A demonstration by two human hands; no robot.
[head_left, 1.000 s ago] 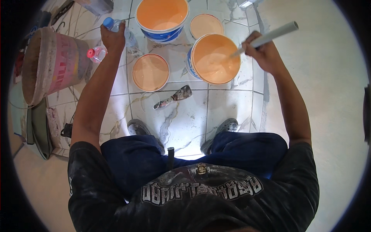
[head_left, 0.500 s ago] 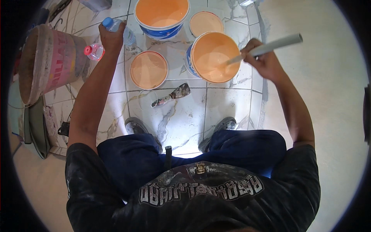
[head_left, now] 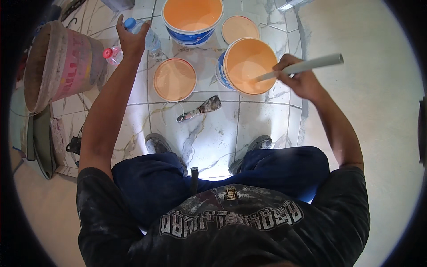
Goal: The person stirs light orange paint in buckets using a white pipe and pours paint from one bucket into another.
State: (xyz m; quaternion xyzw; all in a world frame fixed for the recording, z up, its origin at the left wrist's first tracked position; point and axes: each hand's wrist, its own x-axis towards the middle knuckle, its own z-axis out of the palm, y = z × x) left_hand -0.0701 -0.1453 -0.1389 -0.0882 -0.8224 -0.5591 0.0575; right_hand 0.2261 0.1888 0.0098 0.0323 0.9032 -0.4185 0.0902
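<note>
My left hand [head_left: 133,44] is at the upper left with fingers spread. Just beyond it stands a clear plastic bottle with a blue cap [head_left: 130,23], partly hidden by the hand; whether they touch is hard to see. A grey pipe [head_left: 319,62] is gripped in my right hand [head_left: 300,78]. Its lower end dips into orange paint inside a white-and-blue bucket [head_left: 220,71], and the pipe leans out over the right rim. The hand is beside that rim.
A second paint bucket [head_left: 189,37] stands farther back. Paint-coated lids [head_left: 175,80] [head_left: 240,30] and a putty knife [head_left: 201,109] lie on marble-look tiles [head_left: 209,142]. At left are a red-capped bottle [head_left: 116,55] and a large dirty bucket [head_left: 80,66] tipped toward the left.
My left hand's fingers have opened from around the blue-capped bottle. The pipe has shifted in the paint with my right hand, now lying at a slightly flatter angle.
</note>
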